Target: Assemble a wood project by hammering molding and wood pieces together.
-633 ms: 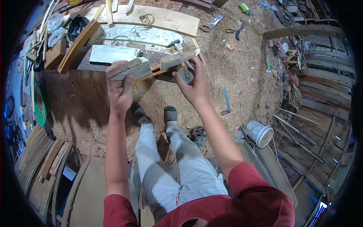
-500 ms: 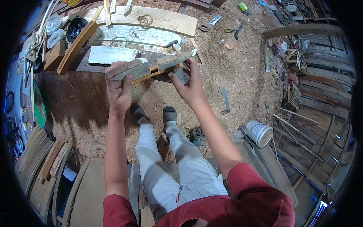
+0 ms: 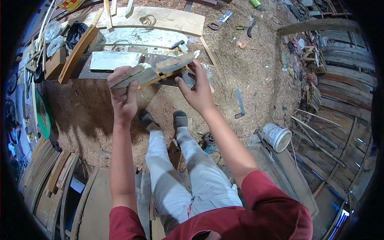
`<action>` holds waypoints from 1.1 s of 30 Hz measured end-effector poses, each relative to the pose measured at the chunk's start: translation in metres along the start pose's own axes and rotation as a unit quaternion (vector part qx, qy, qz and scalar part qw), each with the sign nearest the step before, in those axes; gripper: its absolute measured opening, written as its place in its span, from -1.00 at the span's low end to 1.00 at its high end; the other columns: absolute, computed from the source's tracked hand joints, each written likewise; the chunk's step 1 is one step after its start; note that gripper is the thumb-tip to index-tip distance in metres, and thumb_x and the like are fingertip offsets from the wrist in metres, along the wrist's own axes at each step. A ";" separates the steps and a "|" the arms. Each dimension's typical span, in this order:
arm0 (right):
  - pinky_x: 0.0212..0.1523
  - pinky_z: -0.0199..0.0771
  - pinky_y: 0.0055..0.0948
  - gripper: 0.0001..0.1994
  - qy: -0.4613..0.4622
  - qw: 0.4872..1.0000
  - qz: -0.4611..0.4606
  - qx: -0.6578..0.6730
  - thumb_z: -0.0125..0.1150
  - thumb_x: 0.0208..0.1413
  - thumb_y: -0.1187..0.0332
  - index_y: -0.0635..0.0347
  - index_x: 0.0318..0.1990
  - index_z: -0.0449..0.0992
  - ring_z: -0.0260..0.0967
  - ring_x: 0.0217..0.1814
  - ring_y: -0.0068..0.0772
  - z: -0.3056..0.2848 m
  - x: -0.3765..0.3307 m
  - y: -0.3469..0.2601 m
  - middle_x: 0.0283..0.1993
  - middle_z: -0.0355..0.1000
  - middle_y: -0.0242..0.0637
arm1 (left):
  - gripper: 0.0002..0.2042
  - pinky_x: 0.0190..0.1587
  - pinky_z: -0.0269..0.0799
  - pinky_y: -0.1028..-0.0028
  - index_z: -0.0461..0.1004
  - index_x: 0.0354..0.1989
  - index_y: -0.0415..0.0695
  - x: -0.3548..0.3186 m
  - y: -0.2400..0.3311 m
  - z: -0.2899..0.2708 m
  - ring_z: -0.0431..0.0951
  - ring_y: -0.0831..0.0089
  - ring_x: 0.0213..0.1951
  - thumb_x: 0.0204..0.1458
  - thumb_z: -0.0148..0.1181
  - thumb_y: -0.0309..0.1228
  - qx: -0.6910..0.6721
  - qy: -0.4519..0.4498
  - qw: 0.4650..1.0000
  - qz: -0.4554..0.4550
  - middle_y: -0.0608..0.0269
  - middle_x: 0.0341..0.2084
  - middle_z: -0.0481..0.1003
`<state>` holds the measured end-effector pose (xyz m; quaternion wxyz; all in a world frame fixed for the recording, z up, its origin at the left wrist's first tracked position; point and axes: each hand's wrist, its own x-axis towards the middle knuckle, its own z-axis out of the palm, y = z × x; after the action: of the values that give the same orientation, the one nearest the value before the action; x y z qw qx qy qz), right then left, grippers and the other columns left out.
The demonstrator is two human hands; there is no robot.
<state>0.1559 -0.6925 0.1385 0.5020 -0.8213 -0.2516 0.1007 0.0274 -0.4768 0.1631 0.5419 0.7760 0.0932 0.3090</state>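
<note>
A long wooden piece is held up in front of me, over the near edge of the low workbench. It has two weathered grey sections with a gap between them, and an orange-brown strip runs along the near side. My left hand wraps round its left end, thumb on the near face. At the right end is my right hand, fingers spread and thumb held off the wood; its fingertips are at the end, and I cannot tell how firmly they touch. Beyond lie a white slab and a hammer.
Curved planks lie across the bench, one jutting toward me. On the shavings-covered floor to the right are a handsaw, pliers, a try square and a white bucket. A power tool sits near my feet.
Both hands and the wooden piece have shifted slightly left in the picture. My right hand's fingers have loosened and spread at the right end. The left grip stays the same.
</note>
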 end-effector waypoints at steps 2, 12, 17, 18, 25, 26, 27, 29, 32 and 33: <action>0.41 0.48 -0.13 -0.22 -0.011 1.000 0.005 -0.013 0.47 0.28 0.37 0.17 0.56 0.16 0.34 0.52 -0.06 0.000 0.000 0.003 0.47 0.29 -0.01 | -0.60 0.30 0.31 0.40 0.26 0.27 -0.12 -0.001 0.002 0.001 0.45 0.42 0.16 0.33 0.13 -0.72 0.002 -0.005 1.000 0.007 0.19 0.15 0.44; 0.56 0.26 -0.05 -0.26 -0.017 0.999 0.029 0.031 0.46 0.25 0.31 0.25 0.51 0.24 0.23 0.58 0.21 0.004 0.004 0.013 0.52 0.27 0.14 | -0.60 0.25 0.47 0.41 0.37 0.25 -0.15 -0.007 -0.010 -0.007 0.56 0.41 0.18 0.28 0.29 -0.67 -0.075 -0.017 0.992 -0.100 0.19 0.17 0.52; 0.48 0.38 -0.09 -0.27 -0.031 0.999 0.037 0.024 0.50 0.18 0.31 0.21 0.47 0.31 0.34 0.48 0.19 0.016 0.009 0.036 0.43 0.39 0.07 | -0.66 0.20 0.55 0.40 0.55 0.17 -0.22 -0.033 -0.050 -0.012 0.65 0.38 0.13 0.24 0.37 -0.62 -0.013 -0.022 0.968 -0.250 0.17 0.09 0.65; 0.48 0.38 -0.09 -0.27 -0.031 0.999 0.038 0.024 0.50 0.18 0.31 0.21 0.47 0.31 0.34 0.48 0.19 0.016 0.010 0.037 0.43 0.39 0.07 | -0.69 0.19 0.57 0.38 0.60 0.15 -0.23 -0.034 -0.057 -0.011 0.67 0.38 0.11 0.24 0.38 -0.62 0.019 -0.033 0.968 -0.250 0.16 0.07 0.68; 0.34 0.44 0.02 -0.38 -0.012 0.994 -0.035 -0.098 0.53 0.08 0.40 0.22 0.31 0.44 0.43 0.32 0.22 0.016 0.015 0.055 0.28 0.45 0.03 | -0.70 0.27 0.53 0.34 0.63 0.16 -0.23 -0.035 -0.081 -0.009 0.67 0.35 0.15 0.26 0.32 -0.54 -0.117 -0.117 0.964 -0.208 0.09 0.14 0.68; 0.41 0.38 0.03 -0.32 -0.005 0.990 -0.052 -0.134 0.53 0.06 0.40 0.15 0.37 0.42 0.39 0.37 0.20 0.014 0.015 0.055 0.31 0.45 0.01 | -0.70 0.28 0.51 0.36 0.62 0.16 -0.24 -0.035 -0.082 -0.006 0.65 0.36 0.16 0.25 0.31 -0.58 -0.110 -0.116 0.970 -0.181 0.07 0.14 0.67; 0.41 0.38 0.03 -0.32 -0.006 0.990 -0.051 -0.134 0.53 0.06 0.40 0.15 0.37 0.42 0.39 0.37 0.20 0.012 0.014 0.056 0.31 0.45 0.01 | -0.70 0.28 0.51 0.36 0.62 0.16 -0.24 -0.037 -0.082 -0.006 0.65 0.36 0.16 0.25 0.31 -0.58 -0.110 -0.117 0.970 -0.182 0.07 0.14 0.67; 0.35 0.42 0.04 -0.37 0.005 0.986 -0.038 -0.165 0.52 0.04 0.43 0.12 0.32 0.46 0.41 0.33 0.20 0.007 0.014 0.056 0.24 0.45 0.00 | -0.70 0.24 0.51 0.38 0.61 0.17 -0.26 -0.041 -0.080 -0.006 0.65 0.39 0.14 0.27 0.31 -0.59 0.016 -0.108 0.983 -0.148 0.09 0.10 0.68; 0.29 0.44 0.05 -0.41 0.009 0.983 0.003 -0.181 0.50 0.05 0.46 0.10 0.28 0.49 0.42 0.29 0.20 0.015 0.013 0.077 0.21 0.45 0.00 | -0.77 0.03 0.52 0.45 0.66 0.06 -0.28 -0.046 -0.087 -0.009 0.66 0.48 -0.06 0.28 0.39 -0.52 0.069 -0.057 0.981 -0.173 0.18 -0.10 0.72; 0.29 0.44 0.05 -0.41 0.010 0.983 0.004 -0.181 0.50 0.05 0.46 0.10 0.28 0.49 0.42 0.29 0.20 0.016 0.011 0.083 0.21 0.45 0.00 | -0.80 -0.08 0.53 0.48 0.68 0.01 -0.29 -0.046 -0.090 -0.010 0.66 0.52 -0.16 0.28 0.42 -0.48 0.096 -0.031 0.977 -0.187 0.22 -0.21 0.73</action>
<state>0.1849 -0.7051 0.0596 0.3469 -0.9006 -0.2575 0.0475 0.0021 -0.4561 0.0672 0.5157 0.8024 0.2490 0.1681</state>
